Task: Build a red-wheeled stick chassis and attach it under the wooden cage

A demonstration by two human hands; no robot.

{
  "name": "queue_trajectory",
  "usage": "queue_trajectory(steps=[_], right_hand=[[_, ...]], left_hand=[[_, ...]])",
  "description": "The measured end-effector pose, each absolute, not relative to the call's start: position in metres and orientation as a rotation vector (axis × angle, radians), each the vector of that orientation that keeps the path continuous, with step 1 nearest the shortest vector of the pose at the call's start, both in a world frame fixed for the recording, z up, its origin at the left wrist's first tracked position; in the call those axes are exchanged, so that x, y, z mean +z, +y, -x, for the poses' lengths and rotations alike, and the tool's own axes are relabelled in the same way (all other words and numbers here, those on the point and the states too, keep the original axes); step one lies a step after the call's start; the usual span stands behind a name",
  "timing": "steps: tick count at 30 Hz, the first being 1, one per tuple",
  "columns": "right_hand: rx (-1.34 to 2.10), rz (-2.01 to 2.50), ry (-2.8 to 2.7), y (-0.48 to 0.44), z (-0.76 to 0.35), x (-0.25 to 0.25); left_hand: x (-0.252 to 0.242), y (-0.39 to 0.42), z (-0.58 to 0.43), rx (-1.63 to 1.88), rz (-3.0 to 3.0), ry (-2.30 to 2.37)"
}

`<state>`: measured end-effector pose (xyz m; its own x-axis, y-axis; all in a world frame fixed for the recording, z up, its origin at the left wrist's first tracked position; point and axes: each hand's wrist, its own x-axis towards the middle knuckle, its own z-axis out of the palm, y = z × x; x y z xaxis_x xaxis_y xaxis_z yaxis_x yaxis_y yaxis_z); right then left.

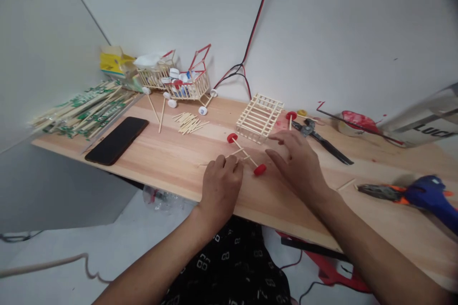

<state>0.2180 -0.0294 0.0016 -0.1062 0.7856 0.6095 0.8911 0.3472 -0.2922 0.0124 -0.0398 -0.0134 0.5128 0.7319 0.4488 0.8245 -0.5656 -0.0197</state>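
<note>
In front of the stick basket, pinching the 2-wheeled stick axle with left grip; spreading right grip beside that basket. Probably light, stiff, brittle; best held mid-stick.

"LUC" — next letter unclear — on the container.

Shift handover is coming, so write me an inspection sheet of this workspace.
Surface: wooden table, small red stains on its right half.
Job's things: red wheels joined by a stick; slatted stick frame behind them; red-handled cart near the wall.
Clutter: phone, packaged sticks, black-handled pliers, blue tool.
Left hand: at thin sticks beside the wheels; exact grip hidden.
Right hand: fingers spread near the frame; contact unclear.
Cables: red-and-black cable down the wall.
Surroundings: pale wall behind, pale floor below.
</note>
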Motion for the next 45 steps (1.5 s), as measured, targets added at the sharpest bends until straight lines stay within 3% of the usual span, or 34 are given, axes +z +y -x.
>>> queue_trajectory(steps=[9, 23, 33, 45], right_hand=[[-0.43, 1.481, -2.079, 0.008, -0.21, 0.026], [-0.462, 1.483, -2.125, 0.005, -0.216, 0.026], [-0.138, 1.674, -2.197, -0.061, -0.195, 0.003], [0.067, 1.603, -2.208, -0.063, -0.19, -0.004]], left_hand=[[-0.01, -0.04, -0.013, -0.551, 2.555, -1.35], [-0.011, -0.041, -0.012, -0.584, 2.558, -1.331], [-0.011, -0.041, -0.012, -0.587, 2.535, -1.319], [-0.008, -0.043, -0.011, -0.608, 2.516, -1.341]])
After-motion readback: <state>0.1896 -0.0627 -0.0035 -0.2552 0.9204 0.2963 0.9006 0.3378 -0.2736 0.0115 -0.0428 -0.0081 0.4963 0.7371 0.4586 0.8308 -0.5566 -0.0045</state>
